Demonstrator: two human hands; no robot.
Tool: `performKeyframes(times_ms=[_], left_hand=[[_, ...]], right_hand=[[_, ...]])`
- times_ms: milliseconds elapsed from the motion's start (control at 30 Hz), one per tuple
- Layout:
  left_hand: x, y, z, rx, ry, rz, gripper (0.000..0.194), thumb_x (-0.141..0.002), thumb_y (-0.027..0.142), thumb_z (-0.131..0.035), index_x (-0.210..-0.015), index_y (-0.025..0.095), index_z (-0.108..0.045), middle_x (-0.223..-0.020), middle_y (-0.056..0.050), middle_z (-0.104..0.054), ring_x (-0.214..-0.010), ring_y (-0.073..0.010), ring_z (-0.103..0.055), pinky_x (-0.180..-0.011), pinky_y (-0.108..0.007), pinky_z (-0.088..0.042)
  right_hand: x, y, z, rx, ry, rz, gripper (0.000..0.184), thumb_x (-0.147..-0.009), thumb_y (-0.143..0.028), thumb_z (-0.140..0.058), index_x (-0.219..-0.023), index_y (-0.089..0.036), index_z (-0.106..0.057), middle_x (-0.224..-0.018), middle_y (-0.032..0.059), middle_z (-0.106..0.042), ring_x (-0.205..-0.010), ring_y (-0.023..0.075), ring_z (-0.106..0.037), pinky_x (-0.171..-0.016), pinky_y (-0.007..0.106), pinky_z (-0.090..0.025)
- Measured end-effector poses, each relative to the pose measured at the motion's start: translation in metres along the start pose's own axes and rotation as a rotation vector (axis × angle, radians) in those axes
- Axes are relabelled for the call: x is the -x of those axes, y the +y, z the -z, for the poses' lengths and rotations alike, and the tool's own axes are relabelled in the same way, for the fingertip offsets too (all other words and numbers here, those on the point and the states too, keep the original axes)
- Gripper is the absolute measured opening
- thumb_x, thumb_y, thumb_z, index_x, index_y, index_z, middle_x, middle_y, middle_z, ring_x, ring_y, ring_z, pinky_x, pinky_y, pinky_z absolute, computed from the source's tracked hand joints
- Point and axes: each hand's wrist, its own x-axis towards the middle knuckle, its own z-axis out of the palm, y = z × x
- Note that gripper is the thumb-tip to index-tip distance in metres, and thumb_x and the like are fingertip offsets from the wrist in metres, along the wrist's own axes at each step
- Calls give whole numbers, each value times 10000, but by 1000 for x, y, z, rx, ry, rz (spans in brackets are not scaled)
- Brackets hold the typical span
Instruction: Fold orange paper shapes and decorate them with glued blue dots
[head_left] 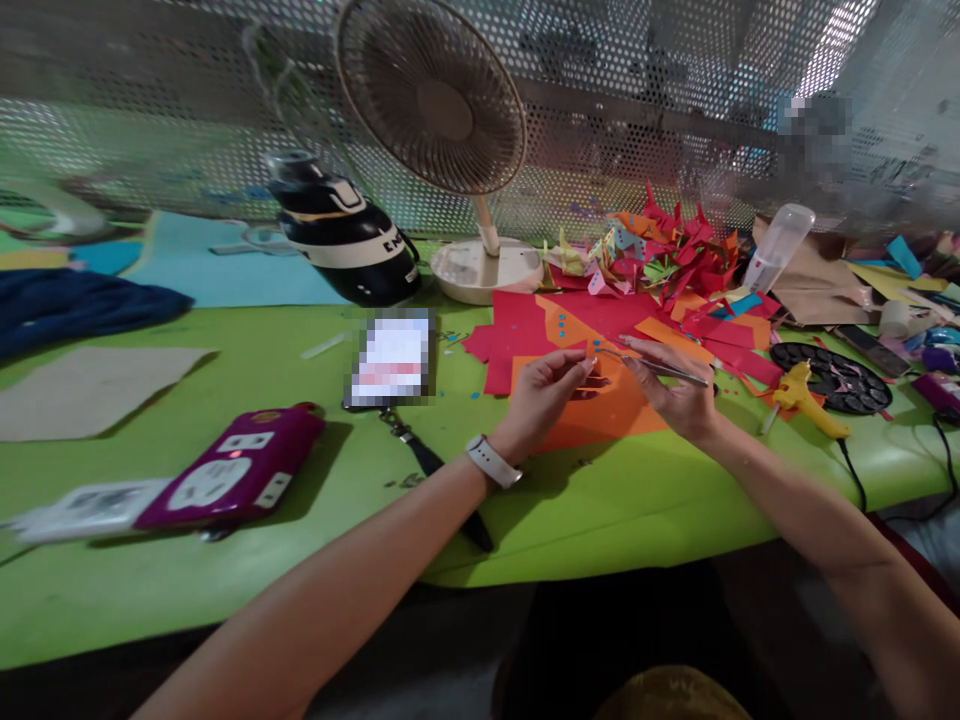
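Orange piece (592, 349): pinched in left hand (551, 392), just above orange sheet (592, 424), with blue bits on it.
Left hand: nearly closed, thumb and finger gripping this piece.
Tweezers (660, 369): tips turned toward the piece; touching or not, cannot tell.
Right hand (682, 397): partly closed, holding tweezers with fingers.
Orange sheet: lying beneath both hands, partly over red paper (508, 322).
Glue gun (806, 400): resting right of right hand.
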Motion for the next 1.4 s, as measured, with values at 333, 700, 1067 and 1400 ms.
performKeyframes(times_ms=[333,700,1067,1400], left_hand=[[0,0,-1,30,21,-5,441,-630,491,-839,-876,167,-668,-791,-40,-742,-746,-207,-740,-679,-300,-572],[-21,-5,20,46,187,-113,291,-689,359,-805,-859,157,-683,-764,-14,-720,-715,-160,-723,-697,-281,-590],[-30,-6,23,23,266,-117,158,-748,248,-740,-871,167,-681,-747,-17,-722,-709,-166,-730,-676,-277,-604],[-27,-6,21,-13,250,-133,133,-781,237,-710,-880,154,-679,-777,-22,-720,-700,-153,-722,-688,-279,-602]], right_hand=[[1,2,-1,-20,-5,-46,220,-925,-357,-594,-1070,-256,-725,-1048,36,-771,-820,168,-750,-773,290,-622],[-13,31,9,263,-442,-94,271,-956,-234,-513,-1156,-188,-691,-1202,92,-719,-1127,209,-676,-960,334,-529],[-12,21,1,290,-917,-73,403,-868,0,-502,-1104,-240,-723,-1307,33,-668,-1272,183,-583,-1044,310,-475],[-19,14,12,307,-1090,-95,432,-830,8,-479,-1130,-208,-703,-1290,54,-668,-1182,197,-619,-950,289,-486]])
